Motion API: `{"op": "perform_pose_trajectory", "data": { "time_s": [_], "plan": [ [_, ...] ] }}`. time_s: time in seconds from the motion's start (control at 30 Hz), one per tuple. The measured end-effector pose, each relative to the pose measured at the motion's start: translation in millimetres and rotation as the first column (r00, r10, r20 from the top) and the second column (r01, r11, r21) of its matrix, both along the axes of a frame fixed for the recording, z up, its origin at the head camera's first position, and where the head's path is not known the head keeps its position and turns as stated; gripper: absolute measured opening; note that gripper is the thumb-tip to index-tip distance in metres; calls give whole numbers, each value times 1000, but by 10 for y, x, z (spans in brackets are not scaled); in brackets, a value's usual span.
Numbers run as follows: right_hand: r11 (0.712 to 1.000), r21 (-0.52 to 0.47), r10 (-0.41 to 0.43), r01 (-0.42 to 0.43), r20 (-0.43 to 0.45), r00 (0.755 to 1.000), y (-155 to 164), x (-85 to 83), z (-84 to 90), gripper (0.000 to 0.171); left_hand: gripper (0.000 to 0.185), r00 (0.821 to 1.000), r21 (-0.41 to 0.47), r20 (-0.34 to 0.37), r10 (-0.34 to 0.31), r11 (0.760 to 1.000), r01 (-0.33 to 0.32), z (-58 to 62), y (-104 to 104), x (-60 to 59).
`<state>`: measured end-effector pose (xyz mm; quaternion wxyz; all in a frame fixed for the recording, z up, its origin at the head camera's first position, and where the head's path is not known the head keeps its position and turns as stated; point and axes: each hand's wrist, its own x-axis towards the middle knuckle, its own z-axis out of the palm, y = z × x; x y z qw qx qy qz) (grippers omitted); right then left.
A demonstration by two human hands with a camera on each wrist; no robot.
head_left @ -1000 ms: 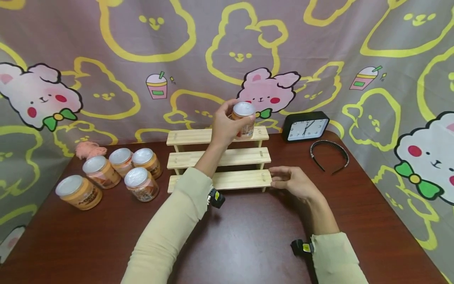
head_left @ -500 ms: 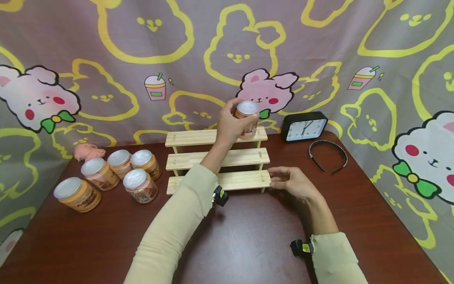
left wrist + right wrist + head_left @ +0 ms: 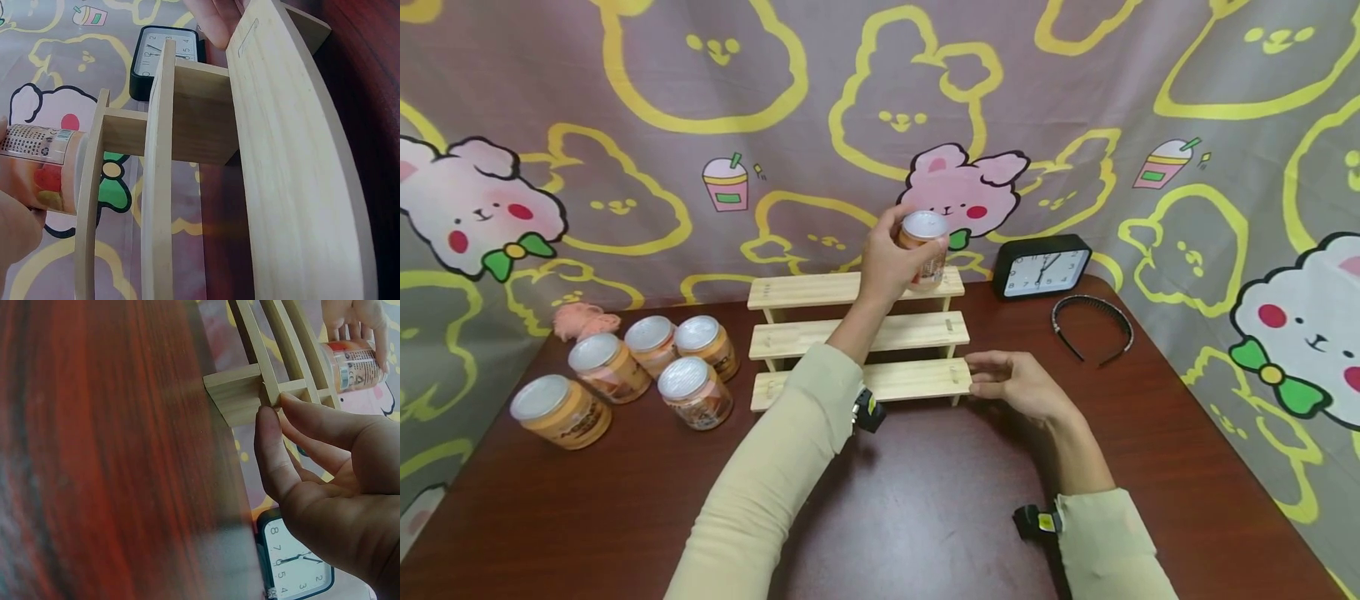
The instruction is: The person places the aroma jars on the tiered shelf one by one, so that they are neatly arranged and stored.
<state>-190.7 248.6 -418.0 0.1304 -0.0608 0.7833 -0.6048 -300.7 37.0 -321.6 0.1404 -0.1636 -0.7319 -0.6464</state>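
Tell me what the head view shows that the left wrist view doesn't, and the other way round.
Only the head view: five jars on the table, the pink bundle, the headband and the held jar's lid.

Only the left wrist view: a distinct barcode on the held jar; the head view is too coarse for it.

Both: that jar, the rack, the clock and parts of both hands.
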Motion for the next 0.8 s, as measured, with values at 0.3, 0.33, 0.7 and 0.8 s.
{"op": "perform_pose_trajectory", "data": {
  "time_s": [0.3, 0.33, 0.7, 0.8],
  "plan": [
    [1000, -13, 4, -4, 7, 1000, -5, -5, 0, 49, 66, 999, 5, -9, -31, 1000, 31, 19, -46, 21],
    [1000, -14, 4, -4, 6, 1000, -6, -5, -3, 49, 66, 999, 14, -9, -37, 999, 37, 20, -58, 24],
    [1000, 10, -11, 11, 5, 1000, 0, -6, -14, 49, 72, 998, -17, 42, -37, 999, 38, 2, -337, 92],
    [1000, 18, -8, 8, 3, 1000, 3, -6, -14, 49, 76, 997, -23, 74, -26, 999, 28, 7, -425, 135]
  ]
}}
